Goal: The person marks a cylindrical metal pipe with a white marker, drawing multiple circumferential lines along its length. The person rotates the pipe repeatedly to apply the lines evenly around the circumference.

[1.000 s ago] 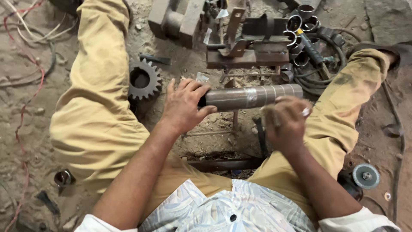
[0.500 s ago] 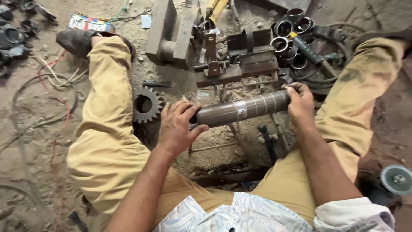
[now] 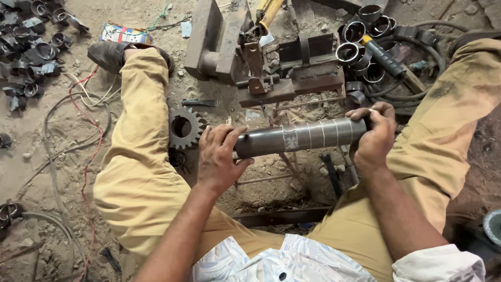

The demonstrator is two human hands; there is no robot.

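Two hands on one steel shaft [image 3: 300, 137], held roughly level between the knees, right end slightly higher and farther. Left hand [image 3: 219, 156] wraps the left end, fingers curled over the top, thumb underneath. Right hand [image 3: 373, 138] grips the right end, fingers closed over it. Shaft is dark at the left; the middle and right stretch is brighter, with thin ring marks across it.

Person sits on dirt ground [image 3: 52, 156], legs in tan trousers [image 3: 141, 156] spread wide, dark shoe [image 3: 112, 55] on the far-left foot.

Around it:
- Steel gear [image 3: 185, 127] lies flat just left of the left hand, against the left thigh, apart from the shaft.
- Heavy steel jig [image 3: 261, 57] of plates and blocks sits on the far side of the shaft, well rusted.
- Cluster of short steel rings [image 3: 360, 42] far right of the jig, open ends up.
- Black-handled tool with yellow collar [image 3: 383, 55] lies across those rings.
- Dark hose [image 3: 417, 96] loops round the ring pile on the right.
- Pile of small dark metal parts [image 3: 28, 47] far left.
- Red wire [image 3: 86, 156] and pale cables run down the left side.
- Flat steel bar [image 3: 282, 215] lies near, under the shaft, between the thighs.
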